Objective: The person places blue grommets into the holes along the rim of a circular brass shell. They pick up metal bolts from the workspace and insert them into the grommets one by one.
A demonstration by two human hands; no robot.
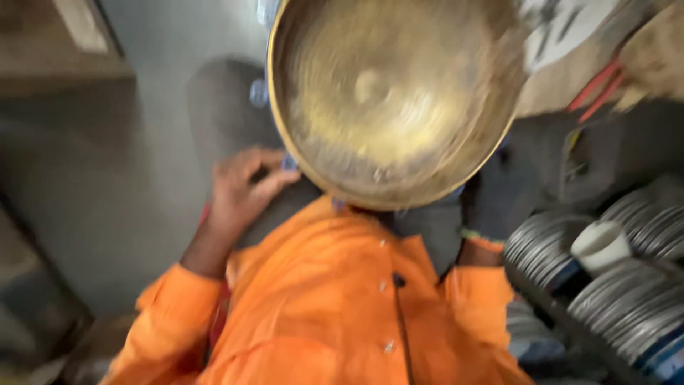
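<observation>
Below the large round brass-coloured metal bowl, which is held up near the camera, the left hand is seen resting on the grey-clad knee, fingers loosely spread, gripping nothing. The right hand is hidden; stacked steel plates lie right of the bowl, and progress cannot be judged.

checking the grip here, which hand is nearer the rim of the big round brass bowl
Left. The left hand lies open on the grey-clad knee beside the big round brass bowl, at its lower-left rim. The right hand is hidden; only its orange sleeve shows below the bowl.
</observation>
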